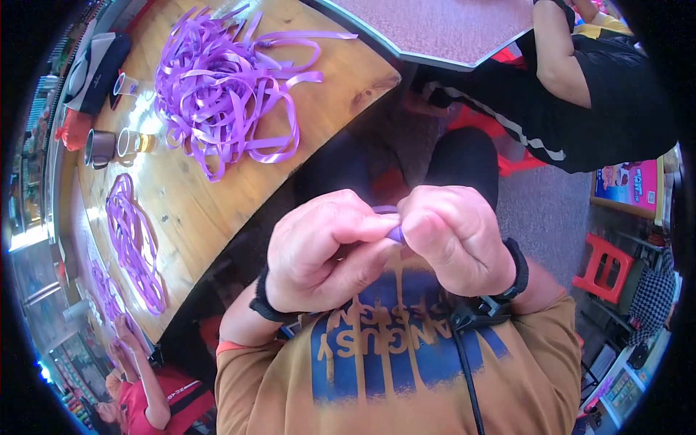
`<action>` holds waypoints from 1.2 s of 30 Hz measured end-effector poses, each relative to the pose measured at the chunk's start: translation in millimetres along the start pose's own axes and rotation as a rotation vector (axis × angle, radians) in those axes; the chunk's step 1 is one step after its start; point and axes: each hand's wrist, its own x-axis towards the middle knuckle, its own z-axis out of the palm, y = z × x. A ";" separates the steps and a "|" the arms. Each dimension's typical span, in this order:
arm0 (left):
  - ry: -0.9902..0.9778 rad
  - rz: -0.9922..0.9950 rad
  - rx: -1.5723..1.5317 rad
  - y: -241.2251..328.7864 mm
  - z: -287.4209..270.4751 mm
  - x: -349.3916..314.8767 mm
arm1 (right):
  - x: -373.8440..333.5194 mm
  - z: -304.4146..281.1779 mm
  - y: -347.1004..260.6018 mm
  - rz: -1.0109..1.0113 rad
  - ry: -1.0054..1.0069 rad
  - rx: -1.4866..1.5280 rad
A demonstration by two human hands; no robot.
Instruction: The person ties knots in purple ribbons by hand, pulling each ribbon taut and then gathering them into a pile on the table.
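Note:
In front of my chest, my left hand (326, 250) pinches a short, folded bit of purple ribbon (395, 234) between thumb and fingers. Close against it, my right hand (457, 243) is closed on the same ribbon, its thumb pressed over it. Most of this piece is hidden by my fingers. A large tangled heap of purple ribbon straps (217, 94) lies on the wooden table (337, 80) to the far left. Nearer along the table's left side is a looser bundle of purple straps (134, 239).
A dark mug (99, 148) and a clear cup (135, 142) stand by the table's left edge. One person in red (170, 395) handles straps at lower left; another in dark clothes (609, 94) sits at upper right. A red stool (605, 267) stands at right.

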 end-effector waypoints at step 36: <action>-0.039 -0.213 -0.018 -1.7 -19.8 -33.9 | -3.5 26.8 5.5 0.557 -0.097 0.087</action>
